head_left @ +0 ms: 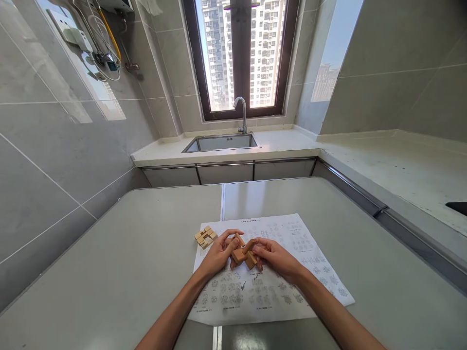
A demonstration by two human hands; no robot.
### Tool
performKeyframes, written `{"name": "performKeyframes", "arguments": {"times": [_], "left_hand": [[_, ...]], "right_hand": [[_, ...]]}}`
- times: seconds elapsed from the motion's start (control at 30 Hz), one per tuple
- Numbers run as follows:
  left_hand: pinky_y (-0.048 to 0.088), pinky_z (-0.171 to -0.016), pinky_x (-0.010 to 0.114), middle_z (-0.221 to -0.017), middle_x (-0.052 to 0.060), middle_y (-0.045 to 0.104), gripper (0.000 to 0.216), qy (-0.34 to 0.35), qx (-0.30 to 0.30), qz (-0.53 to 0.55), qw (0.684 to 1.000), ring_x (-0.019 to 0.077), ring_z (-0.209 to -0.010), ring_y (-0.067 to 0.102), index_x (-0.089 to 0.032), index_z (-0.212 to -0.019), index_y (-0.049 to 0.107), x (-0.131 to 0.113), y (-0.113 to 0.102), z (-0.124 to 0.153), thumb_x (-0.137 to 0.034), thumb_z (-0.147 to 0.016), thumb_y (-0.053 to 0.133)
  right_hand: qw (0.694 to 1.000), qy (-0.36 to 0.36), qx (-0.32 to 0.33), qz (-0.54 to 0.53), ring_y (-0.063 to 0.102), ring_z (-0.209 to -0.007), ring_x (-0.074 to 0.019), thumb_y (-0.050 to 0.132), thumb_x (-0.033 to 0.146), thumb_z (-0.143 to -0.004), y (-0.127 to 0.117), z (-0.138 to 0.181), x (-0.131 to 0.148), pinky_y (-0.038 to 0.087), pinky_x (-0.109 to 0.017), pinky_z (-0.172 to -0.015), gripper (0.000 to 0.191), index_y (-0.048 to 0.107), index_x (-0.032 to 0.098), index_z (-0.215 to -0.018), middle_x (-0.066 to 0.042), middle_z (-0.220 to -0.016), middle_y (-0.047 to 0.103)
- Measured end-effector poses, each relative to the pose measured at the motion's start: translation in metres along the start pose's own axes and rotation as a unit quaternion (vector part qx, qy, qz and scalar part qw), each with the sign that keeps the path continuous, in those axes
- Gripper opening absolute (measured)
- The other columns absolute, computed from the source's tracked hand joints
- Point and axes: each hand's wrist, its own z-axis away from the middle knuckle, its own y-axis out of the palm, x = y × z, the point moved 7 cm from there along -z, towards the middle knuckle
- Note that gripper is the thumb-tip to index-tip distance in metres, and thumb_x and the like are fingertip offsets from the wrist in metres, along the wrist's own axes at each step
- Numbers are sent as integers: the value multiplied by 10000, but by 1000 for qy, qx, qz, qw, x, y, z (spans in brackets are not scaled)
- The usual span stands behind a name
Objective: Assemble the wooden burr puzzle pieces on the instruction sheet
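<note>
Near the middle of the table, my left hand (221,249) and my right hand (272,255) close on a cluster of brown wooden puzzle blocks (239,255). My left thumb and fingers grip the cluster from the left. On the right side, my right fingers hold its lower right blocks; the fingers partly hide where the pieces join. A lighter wooden block puzzle (206,236) lies just left of my left hand, partly over the sheet's edge. Beneath both hands is a large white sheet (280,301) printed with small assembly drawings and some handwritten check marks.
The sheet rests on a grey table (109,272) with a seam down its middle. Beyond stands a white counter (284,141) with a sink (193,144) and faucet (243,114) under a window. Tiled walls rise on both sides; a dark object (457,208) sits on the right counter.
</note>
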Motion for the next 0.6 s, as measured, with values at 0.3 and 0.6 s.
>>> {"name": "performKeyframes", "arguments": {"times": [0.3,0.6], "left_hand": [[507,-819,333,-986,45,644,893,44,31,-16,998,248,-905,642,-221,-1508,476,-7,7,8,-724,-804,699],[468,-689,267,-832,-26,597,834,24,15,-117,993,171,-735,588,-239,-1495,468,-12,14,9,-386,-764,842]], "right_hand": [[999,-12,-33,6,562,-582,-128,773,546,-856,-8,-1,-2,486,-289,-605,410,728,192,-1057,9,-700,665],[999,-16,-27,22,589,-592,-131,746,550,-884,-7,-1,-3,499,-300,-618,406,717,187,-1063,-26,-775,722]]}}
